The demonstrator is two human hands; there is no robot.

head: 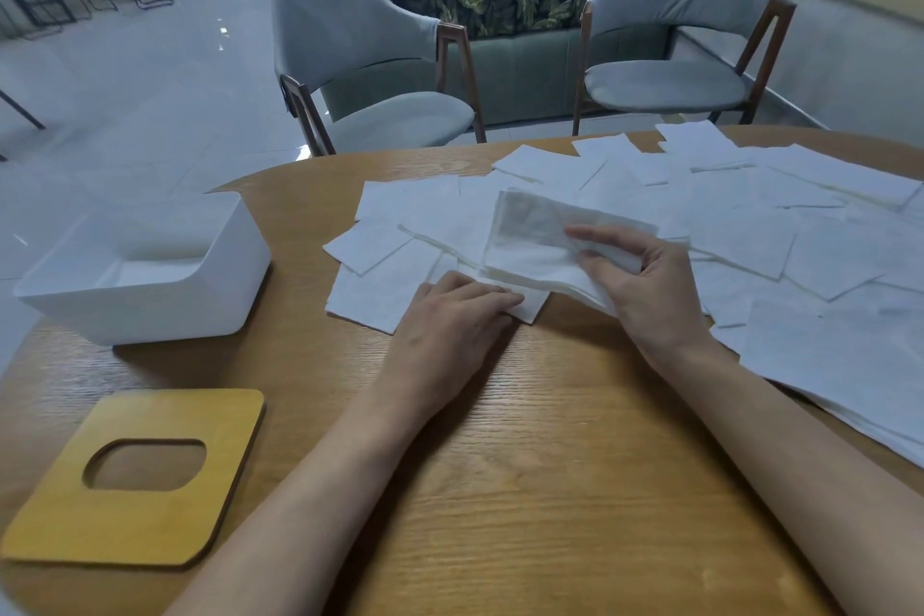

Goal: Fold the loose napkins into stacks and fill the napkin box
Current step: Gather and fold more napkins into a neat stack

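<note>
You will find nothing legible here: the napkins (pixel 740 235), the white napkin box (pixel 150 310), its wooden lid (pixel 150 515) and the table (pixel 500 465) carry no readable text.

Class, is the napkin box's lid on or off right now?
Off. The wooden lid lies flat on the table, apart from the open-topped white box.

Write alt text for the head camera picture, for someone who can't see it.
A person's right hand grips a stack of white napkins while the left hand presses flat on a napkin, on a wooden table strewn with loose napkins. At the left stand an open white napkin box and, nearer, its wooden lid.
</note>
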